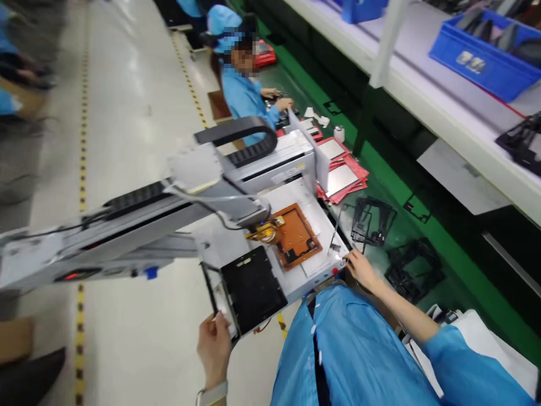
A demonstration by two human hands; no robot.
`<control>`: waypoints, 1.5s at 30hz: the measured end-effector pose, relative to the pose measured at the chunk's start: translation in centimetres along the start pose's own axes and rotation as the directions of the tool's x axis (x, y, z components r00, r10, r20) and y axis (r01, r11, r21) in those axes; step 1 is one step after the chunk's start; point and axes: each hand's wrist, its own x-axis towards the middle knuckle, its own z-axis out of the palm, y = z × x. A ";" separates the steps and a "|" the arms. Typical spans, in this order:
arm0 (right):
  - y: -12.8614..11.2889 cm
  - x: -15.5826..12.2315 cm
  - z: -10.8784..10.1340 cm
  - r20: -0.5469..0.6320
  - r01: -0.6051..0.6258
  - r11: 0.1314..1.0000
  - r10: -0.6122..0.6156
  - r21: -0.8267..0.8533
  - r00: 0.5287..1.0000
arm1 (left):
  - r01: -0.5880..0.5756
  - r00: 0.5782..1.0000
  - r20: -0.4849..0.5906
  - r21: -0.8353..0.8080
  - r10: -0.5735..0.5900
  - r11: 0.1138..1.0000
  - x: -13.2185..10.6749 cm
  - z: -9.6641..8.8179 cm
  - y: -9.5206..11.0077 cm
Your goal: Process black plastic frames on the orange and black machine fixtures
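My left hand (pixel 214 344) pinches the near-left edge of a thin black frame (pixel 209 287) beside a flat black panel (pixel 253 287) on the machine's white bed (pixel 302 276). My right hand (pixel 361 270) is at the bed's right front corner, fingers closed together. What lies between its fingertips is too small and blurred to name; a small shiny piece (pixel 336 248) is beside them. Between the hands, an orange-brown fixture plate (pixel 298 237) carries a black part. A yellow-fitted machine head (pixel 266 230) hangs over the plate's left edge.
The machine's grey gantry arm (pixel 156 220) reaches across to the left. Thin black frames (pixel 372 223) and a darker heap of frames (pixel 414 270) lie on the green bench. Silver panels in red wrapping (pixel 342 180) sit behind. A co-worker (pixel 240 79) works further along; a shelf holds a blue bin (pixel 486 56).
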 end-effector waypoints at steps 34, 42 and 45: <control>-21.3 -2.9 22.6 0.287 0.295 0.955 -0.277 -0.021 0.917 | -0.947 0.229 0.266 -0.162 0.936 0.278 -1.0 3.8 -2.4; -16.8 -10.0 19.5 0.067 -0.230 0.972 0.226 0.056 0.972 | -0.968 -0.085 0.574 -0.241 0.815 0.068 3.6 10.8 -4.6; -14.9 -14.1 19.6 -0.065 -0.482 0.854 0.501 0.195 0.863 | -0.972 -0.137 0.614 -0.233 0.778 0.013 5.7 13.0 -6.6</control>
